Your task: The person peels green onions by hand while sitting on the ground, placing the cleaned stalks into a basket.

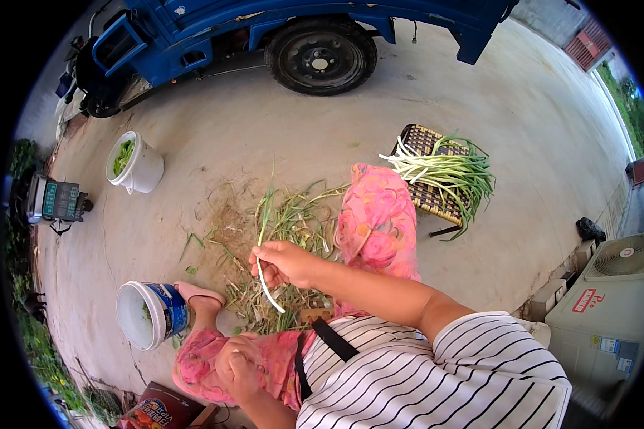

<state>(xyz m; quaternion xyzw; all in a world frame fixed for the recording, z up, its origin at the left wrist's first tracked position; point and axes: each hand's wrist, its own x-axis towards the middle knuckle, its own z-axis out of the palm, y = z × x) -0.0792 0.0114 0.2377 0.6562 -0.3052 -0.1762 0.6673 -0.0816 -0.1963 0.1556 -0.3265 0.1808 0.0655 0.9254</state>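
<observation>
My right hand (284, 264) pinches a single green onion (261, 268) between thumb and fingers. Its white end points down towards my body and its green leaves reach away over the ground. Below that hand lies a pile of green onion trimmings (295, 220), with dry skins, loose leaves and soil. My left hand (240, 360), fingers curled and nothing visible in it, is over my left leg in pink floral trousers (198, 370). Beyond my right knee, a bunch of green onions (440, 170) with white stalks lies across a woven-top stool (426, 195).
A white bucket (147, 169) with leafy greens stands at the far left. Another bucket (134, 316) with a blue label is beside my foot. A blue cargo tricycle (322, 56) is parked ahead. An air-conditioner outdoor unit (595, 316) stands right; a printed bag (158, 405) lies lower left.
</observation>
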